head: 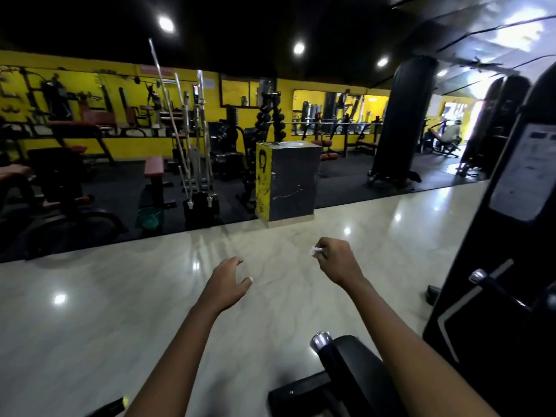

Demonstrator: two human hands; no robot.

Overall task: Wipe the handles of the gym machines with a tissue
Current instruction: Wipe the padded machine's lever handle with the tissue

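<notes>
both arms are extended forward over the floor (120,311), which is pale and glossy. the right hand (337,263) is held knuckles up, fingers curled; its grip is clamped on a small white tissue (316,251), of which only a crumpled tip is seen at the fingertips. the left hand (228,281) is held lower and to the left, apart from the right; its grip is loose, fingers relaxed and slightly bent, nothing held. neither hand is touching any equipment. a black machine (511,206) is seen at the right edge, with a chrome-capped handle (481,278) projecting from it, well apart from the tissue. a second chrome-capped handle (323,341) on a black padded part is seen below the right forearm. a black and yellow box (288,182) is seen standing at the floor's far edge.
</notes>
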